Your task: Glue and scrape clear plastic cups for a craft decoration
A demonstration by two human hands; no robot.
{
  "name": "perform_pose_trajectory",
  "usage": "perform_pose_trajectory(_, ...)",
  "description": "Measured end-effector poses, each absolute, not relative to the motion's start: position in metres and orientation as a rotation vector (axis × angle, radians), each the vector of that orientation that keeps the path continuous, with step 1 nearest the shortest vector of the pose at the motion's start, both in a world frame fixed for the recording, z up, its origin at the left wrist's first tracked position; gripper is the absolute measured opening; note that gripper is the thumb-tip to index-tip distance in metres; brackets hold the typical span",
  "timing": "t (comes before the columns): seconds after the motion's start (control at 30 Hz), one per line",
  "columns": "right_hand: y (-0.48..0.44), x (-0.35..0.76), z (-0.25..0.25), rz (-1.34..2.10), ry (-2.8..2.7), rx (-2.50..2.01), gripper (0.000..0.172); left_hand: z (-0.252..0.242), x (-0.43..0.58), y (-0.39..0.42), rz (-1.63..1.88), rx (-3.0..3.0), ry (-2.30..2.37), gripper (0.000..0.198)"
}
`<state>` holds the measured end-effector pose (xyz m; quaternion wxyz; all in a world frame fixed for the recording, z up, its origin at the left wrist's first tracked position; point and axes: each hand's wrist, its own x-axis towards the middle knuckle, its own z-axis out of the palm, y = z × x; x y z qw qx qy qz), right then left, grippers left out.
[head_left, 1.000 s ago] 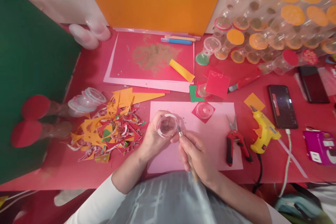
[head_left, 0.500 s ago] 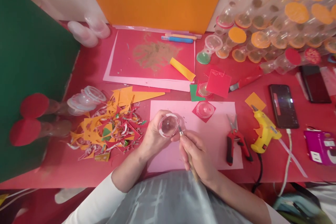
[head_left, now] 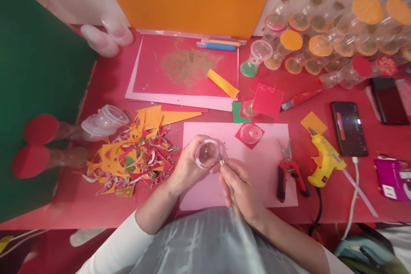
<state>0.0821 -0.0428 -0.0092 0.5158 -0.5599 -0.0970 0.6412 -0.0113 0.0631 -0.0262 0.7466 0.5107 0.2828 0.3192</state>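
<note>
My left hand (head_left: 189,162) is wrapped round a small clear plastic cup (head_left: 206,154), its round mouth with a pale rim facing up at me. In my right hand (head_left: 239,184) is a slim craft knife (head_left: 221,162) with a silver collar and a brownish handle. Its thin tip rests at the cup's right rim; whether it touches cannot be made out. Both hands are above a pink sheet (head_left: 263,171). Just beyond them, a clear dome-shaped piece (head_left: 251,133) sits on a red paper square.
Left of my hands lies a heap of paper scraps (head_left: 128,158). To the right are red-handled snips (head_left: 290,171), a yellow glue gun (head_left: 326,158) with its cord, and a phone (head_left: 349,128). Many clear cup shapes with orange discs (head_left: 366,10) stand at the back right.
The camera view has shifted slightly. Both hands keep almost the same pose, the cup and craft knife still in them; the cup's rim has tilted very little, if at all.
</note>
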Motion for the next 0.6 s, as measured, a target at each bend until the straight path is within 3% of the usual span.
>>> perform_pose_trajectory(0.43, -0.0413, 0.0825, -0.0043, 1.54, -0.207, -1.356, 0.042, -0.0323, -0.0143, 0.0621, 0.669, 1.199, 0.494, 0.023)
perform_pose_trajectory(0.6, -0.0428, 0.0833, -0.0051, 1.525, -0.219, -1.366, 0.041, -0.0338, -0.0163, 0.0621, 0.712, 1.278, 0.611, 0.031)
